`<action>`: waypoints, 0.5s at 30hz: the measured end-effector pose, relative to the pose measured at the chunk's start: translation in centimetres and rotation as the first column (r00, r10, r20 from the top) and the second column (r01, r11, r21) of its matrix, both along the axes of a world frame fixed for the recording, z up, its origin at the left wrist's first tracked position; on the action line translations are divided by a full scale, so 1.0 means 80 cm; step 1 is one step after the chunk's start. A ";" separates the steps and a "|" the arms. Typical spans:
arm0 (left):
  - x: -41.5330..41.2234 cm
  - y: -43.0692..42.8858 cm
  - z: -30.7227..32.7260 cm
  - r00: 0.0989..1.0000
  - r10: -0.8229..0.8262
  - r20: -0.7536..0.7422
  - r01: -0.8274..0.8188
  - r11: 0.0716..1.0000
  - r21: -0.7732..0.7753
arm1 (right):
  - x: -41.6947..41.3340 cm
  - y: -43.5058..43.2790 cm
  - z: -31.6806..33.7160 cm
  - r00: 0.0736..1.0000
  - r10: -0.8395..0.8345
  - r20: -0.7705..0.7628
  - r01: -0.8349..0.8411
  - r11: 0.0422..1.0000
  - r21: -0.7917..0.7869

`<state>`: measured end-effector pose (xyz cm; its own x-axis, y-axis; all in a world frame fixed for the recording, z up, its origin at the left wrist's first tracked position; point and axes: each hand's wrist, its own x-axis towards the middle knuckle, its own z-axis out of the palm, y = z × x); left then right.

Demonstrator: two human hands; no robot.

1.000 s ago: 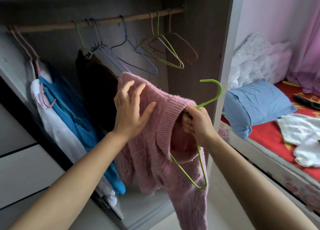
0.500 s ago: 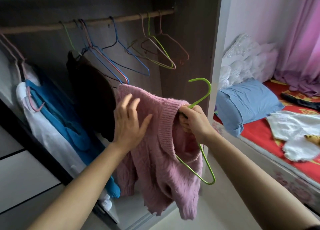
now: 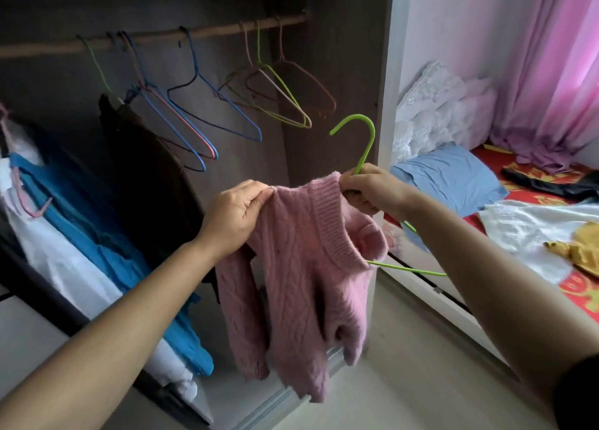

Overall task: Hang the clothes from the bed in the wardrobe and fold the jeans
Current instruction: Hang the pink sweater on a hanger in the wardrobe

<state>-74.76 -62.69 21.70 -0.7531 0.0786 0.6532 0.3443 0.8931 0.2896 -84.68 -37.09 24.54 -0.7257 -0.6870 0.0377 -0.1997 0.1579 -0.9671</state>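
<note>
my left hand (image 3: pixel 235 217) pinches the pink sweater (image 3: pixel 304 267) at its shoulder to spread it; my right hand (image 3: pixel 369 186) is clamped on the green hanger (image 3: pixel 368 144) neck and collar together, hook up, so it can reach the wardrobe rail (image 3: pixel 210 34)

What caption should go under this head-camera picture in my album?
Left hand and right hand hold a pink sweater on a green hanger before the wardrobe rail.

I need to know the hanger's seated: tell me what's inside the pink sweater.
A green hanger: hook above the collar, one end poking out the neck. The pink sweater hides the rest.
</note>
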 end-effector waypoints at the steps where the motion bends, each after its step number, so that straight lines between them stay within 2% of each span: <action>1: -0.003 0.010 0.000 0.999 0.051 -0.005 -0.051 0.999 0.018 | 0.001 -0.003 -0.002 1.000 -0.001 0.006 0.001 1.000 -0.005; 5: -0.009 0.034 0.000 0.938 0.346 -0.027 -0.347 0.935 -0.069 | 0.008 -0.013 -0.011 1.000 -0.017 0.006 0.017 0.999 -0.030; 9: -0.008 0.063 -0.004 0.965 0.258 -0.051 -0.260 0.964 -0.049 | 0.022 -0.027 -0.020 1.000 -0.009 -0.028 0.008 1.000 -0.022; 12: -0.016 0.070 -0.016 0.922 0.386 -0.037 -0.384 0.922 0.051 | 0.037 -0.035 -0.029 0.998 0.049 -0.051 -0.048 0.999 0.007; 15: -0.021 0.059 -0.027 0.890 0.455 -0.022 -0.450 0.886 0.113 | 0.041 -0.026 -0.040 0.980 0.173 0.102 -0.163 0.982 -0.099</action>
